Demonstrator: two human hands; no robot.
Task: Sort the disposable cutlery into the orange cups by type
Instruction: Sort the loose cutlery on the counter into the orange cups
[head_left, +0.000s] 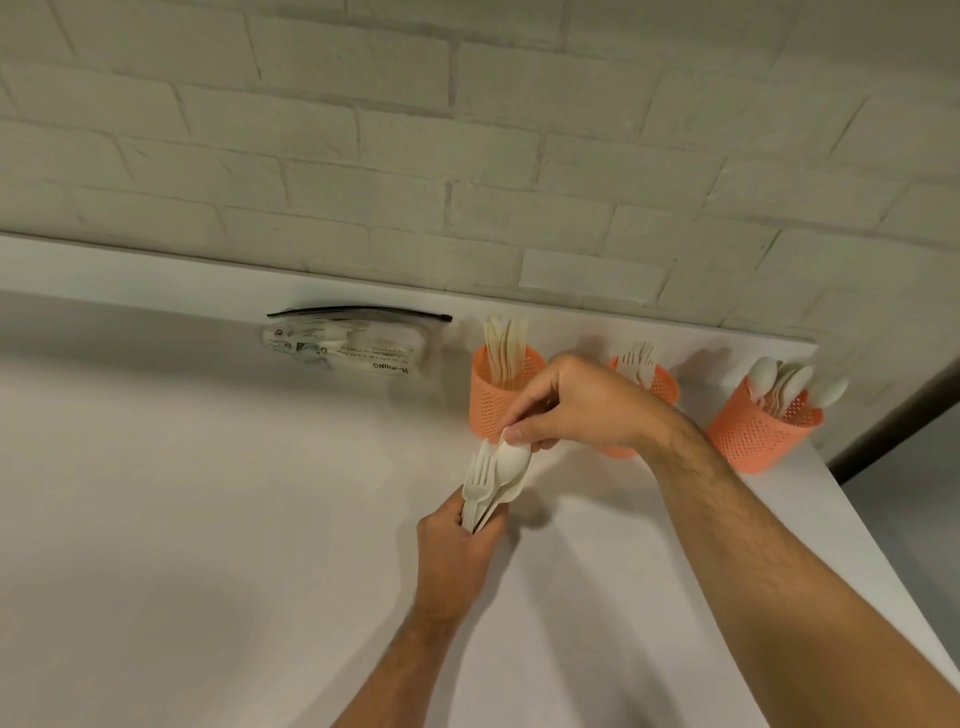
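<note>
The clear plastic bag (358, 347) lying on the white worktop (208, 519) by the brick wall (467, 130) bears the word "WARNING", seen upside down; its smaller print cannot be read. The left hand (457, 556) has its grip curled round the handles of a bundle of white cutlery (493, 483), forks and spoons fanned upward; the right hand (576, 405) pinches the bowl of the top spoon (511, 457) between thumb and fingers, just in front of the cups. Three orange cups stand at the back of the worktop: the left cup (493, 400) holds knives, the middle cup (660, 384) forks, the right cup (753, 431) spoons.
</note>
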